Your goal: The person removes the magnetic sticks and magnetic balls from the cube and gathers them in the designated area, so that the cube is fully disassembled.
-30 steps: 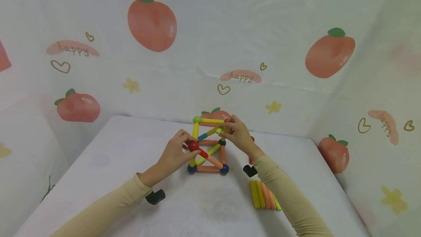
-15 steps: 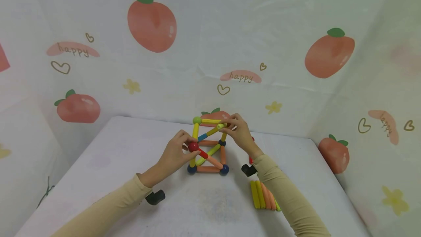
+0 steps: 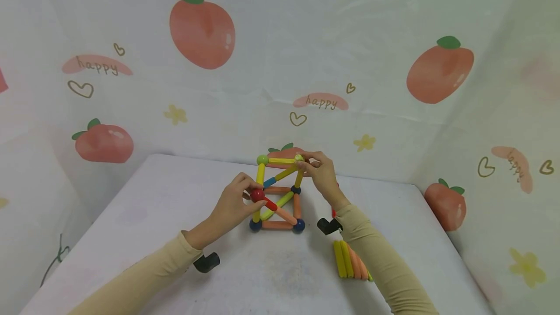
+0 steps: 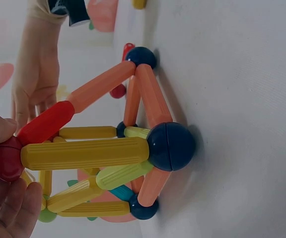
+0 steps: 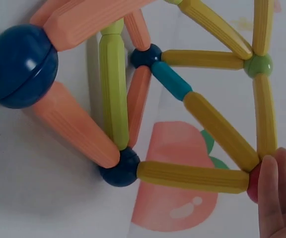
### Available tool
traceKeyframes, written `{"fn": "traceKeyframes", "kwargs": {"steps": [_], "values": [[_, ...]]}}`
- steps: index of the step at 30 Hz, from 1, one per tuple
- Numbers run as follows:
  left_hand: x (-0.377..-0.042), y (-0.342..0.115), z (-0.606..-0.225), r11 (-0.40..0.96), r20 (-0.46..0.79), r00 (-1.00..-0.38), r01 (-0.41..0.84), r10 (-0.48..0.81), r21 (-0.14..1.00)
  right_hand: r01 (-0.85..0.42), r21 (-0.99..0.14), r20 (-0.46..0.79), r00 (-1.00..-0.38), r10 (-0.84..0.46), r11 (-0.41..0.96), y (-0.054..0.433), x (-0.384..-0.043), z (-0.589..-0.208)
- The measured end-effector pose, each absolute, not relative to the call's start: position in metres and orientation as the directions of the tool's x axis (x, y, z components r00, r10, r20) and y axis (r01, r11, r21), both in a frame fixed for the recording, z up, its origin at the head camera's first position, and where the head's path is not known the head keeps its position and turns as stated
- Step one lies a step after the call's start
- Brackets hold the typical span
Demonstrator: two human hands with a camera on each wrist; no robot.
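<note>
A frame of magnetic sticks and balls stands on the table, with navy balls (image 3: 299, 225) at its base corners. My left hand (image 3: 234, 201) pinches a red ball (image 4: 5, 162) at the near left upper corner. From that ball, a yellow stick (image 4: 86, 153) runs down, and a red stick (image 4: 46, 121) joined to an orange one slants to the near right base ball. At the far right upper corner, my right hand (image 3: 321, 171) holds a yellow-green stick (image 3: 299, 158), its end facing me. My fingers partly cover the red ball (image 5: 254, 183) there. A light green ball (image 3: 262, 160) tops the far left corner.
Right of the frame lies a row of yellow and orange sticks (image 3: 350, 260), partly under the right forearm. A red stick (image 3: 334, 212) lies behind the right wrist. Black wrist-camera mounts (image 3: 206, 262) hang below both wrists. A printed cloth wall (image 3: 245, 111) stands close behind the table.
My right hand has shifted slightly right, and the end of the yellow-green stick has risen to the far right upper corner. The left hand stays on its red ball.
</note>
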State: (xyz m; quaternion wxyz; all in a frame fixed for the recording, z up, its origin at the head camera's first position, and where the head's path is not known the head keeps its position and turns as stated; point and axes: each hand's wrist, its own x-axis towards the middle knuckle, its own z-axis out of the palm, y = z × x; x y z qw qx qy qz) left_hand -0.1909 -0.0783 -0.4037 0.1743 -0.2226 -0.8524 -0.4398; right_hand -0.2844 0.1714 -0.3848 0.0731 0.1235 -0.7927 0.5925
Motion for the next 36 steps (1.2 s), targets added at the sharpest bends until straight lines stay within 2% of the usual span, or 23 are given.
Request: {"fn": "traceKeyframes", "kwargs": {"steps": [4, 12, 19, 23, 31, 36], "values": [[-0.19, -0.078, -0.403, 0.515, 0.485, -0.845, 0.526, 0.226, 0.677, -0.252, -0.935, 0.245, -0.968, -0.06, 0.251, 0.169, -0.285, -0.382], [-0.189, -0.077, -0.401, 0.52, 0.49, -0.842, 0.529, 0.225, 0.671, -0.279, -0.931, 0.287, -0.958, 0.001, 0.233, 0.165, -0.285, -0.374], [-0.19, -0.076, -0.401, 0.537, 0.482, -0.846, 0.522, 0.228, 0.663, -0.274, -0.933, 0.273, -0.961, -0.038, 0.235, 0.172, -0.279, -0.37], [-0.19, -0.077, -0.401, 0.541, 0.481, -0.846, 0.522, 0.231, 0.659, -0.258, -0.928, 0.252, -0.966, -0.058, 0.269, 0.183, -0.269, -0.369], [-0.19, -0.077, -0.403, 0.534, 0.478, -0.846, 0.523, 0.235, 0.664, -0.148, -0.924, 0.137, -0.989, -0.057, 0.353, 0.224, -0.241, -0.371], [-0.19, -0.078, -0.402, 0.532, 0.485, -0.843, 0.527, 0.23, 0.663, -0.091, -0.929, 0.094, -0.996, -0.01, 0.358, 0.256, -0.233, -0.384]]}}
